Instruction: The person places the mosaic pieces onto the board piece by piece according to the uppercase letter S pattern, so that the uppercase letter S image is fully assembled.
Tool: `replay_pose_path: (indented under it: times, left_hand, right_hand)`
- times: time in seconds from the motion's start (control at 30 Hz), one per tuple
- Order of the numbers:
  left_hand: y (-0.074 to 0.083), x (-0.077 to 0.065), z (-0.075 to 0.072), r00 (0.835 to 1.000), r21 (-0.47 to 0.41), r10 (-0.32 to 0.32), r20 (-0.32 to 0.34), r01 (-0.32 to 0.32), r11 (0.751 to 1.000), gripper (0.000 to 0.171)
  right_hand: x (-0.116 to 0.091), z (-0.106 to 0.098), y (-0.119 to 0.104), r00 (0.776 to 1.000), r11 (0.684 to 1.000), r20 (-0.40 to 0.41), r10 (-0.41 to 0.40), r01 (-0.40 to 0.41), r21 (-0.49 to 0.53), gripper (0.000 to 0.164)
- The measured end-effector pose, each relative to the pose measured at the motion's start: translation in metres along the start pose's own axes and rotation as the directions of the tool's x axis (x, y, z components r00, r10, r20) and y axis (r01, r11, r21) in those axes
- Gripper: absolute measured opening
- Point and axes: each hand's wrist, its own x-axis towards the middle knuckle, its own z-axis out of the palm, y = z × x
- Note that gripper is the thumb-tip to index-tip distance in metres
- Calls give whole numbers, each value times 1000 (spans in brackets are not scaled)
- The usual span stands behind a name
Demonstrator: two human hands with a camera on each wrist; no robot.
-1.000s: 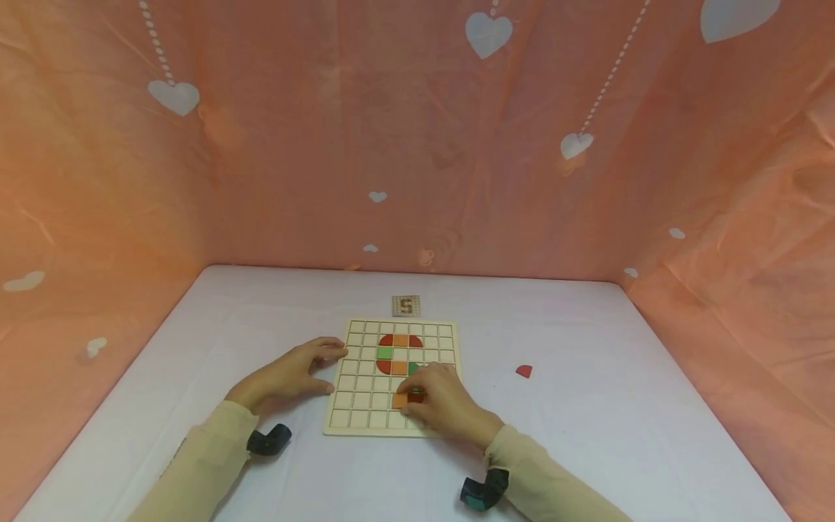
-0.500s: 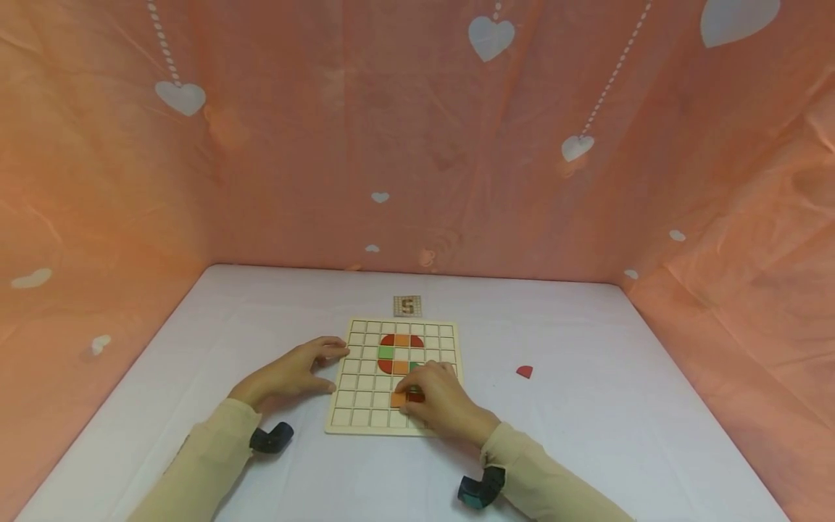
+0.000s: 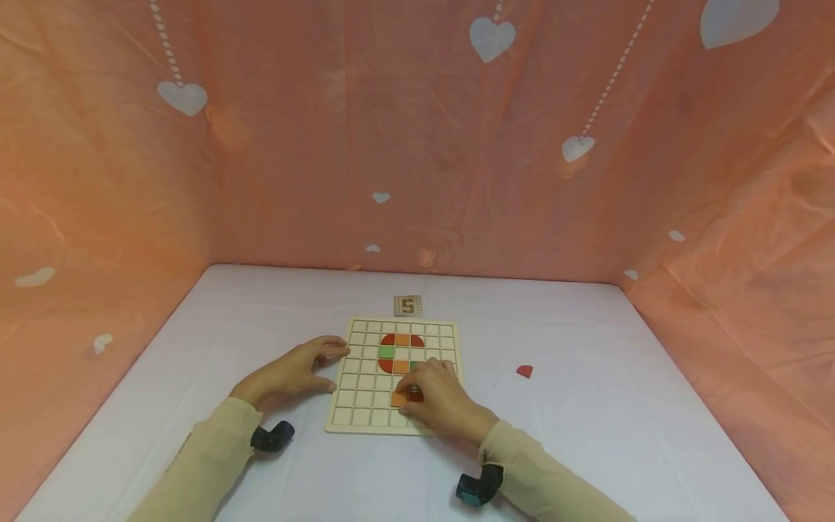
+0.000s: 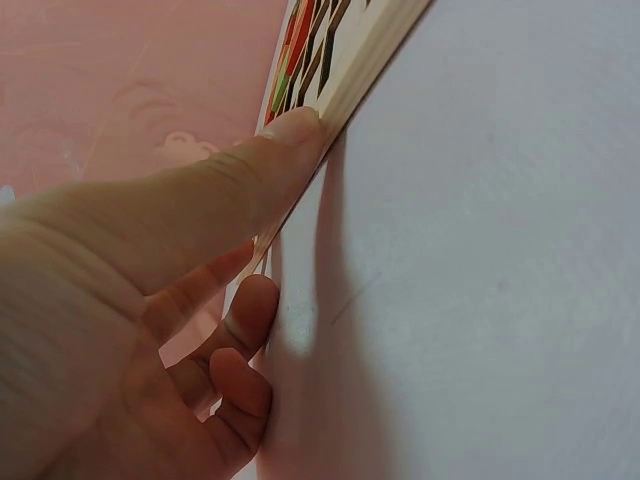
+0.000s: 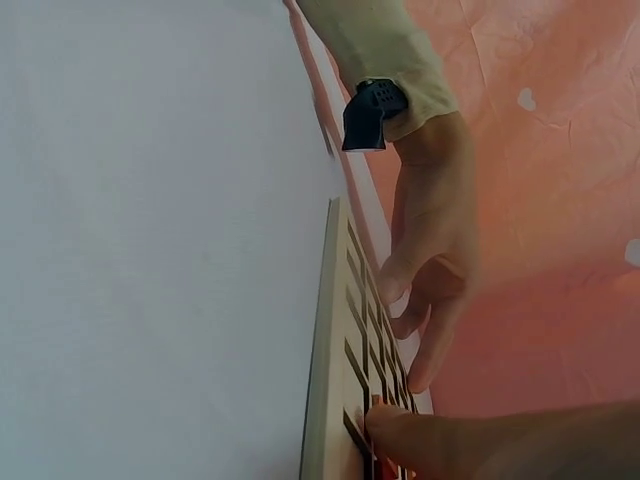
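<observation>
A wooden grid board [image 3: 362, 399] lies on the table with coloured tiles in its cells. Red quarter-round tiles [image 3: 386, 366], orange square tiles [image 3: 401, 339] and a light green square tile [image 3: 387, 351] form a curve in its upper half. My left hand [image 3: 293, 373] rests at the board's left edge, thumb and fingertips touching it, as the left wrist view also shows. Over the lower right cells, my right hand [image 3: 443, 399] pinches an orange square tile [image 3: 398, 399] between thumb and finger. A red tile and a green tile beneath that hand are partly hidden.
A small pattern card [image 3: 407, 305] with an S-like figure lies just beyond the board. One loose red quarter-round tile [image 3: 525, 371] lies to the right on the white tabletop [image 3: 587, 435]. Orange cloth [image 3: 417, 145] with hearts surrounds the table's back and sides.
Both hands stay nearly in place, the right one still at the orange tile. The whole view shifts slightly. No tile visibly changes cell.
</observation>
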Motion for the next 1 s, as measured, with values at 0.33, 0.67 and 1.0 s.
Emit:
replay_pose_path:
  times: [0.33, 0.67, 1.0]
  left_hand:
    - [2, 0, 0, 1000, 28, 5, 1, -5, 1000, 67]
    - [1, -1, 0, 1000, 46, 13, -11, -13, 999, 67]
    - [0, 1, 2, 1000, 27, -14, -7, 14, 1000, 67]
  right_hand:
    - [-1, -2, 3, 999, 999, -12, 30, -29, 13, 22]
    - [-7, -13, 9, 996, 996, -88, 27, -20, 86, 21]
    - [-13, -39, 22, 995, 985, -101, 1, 16, 171, 26]
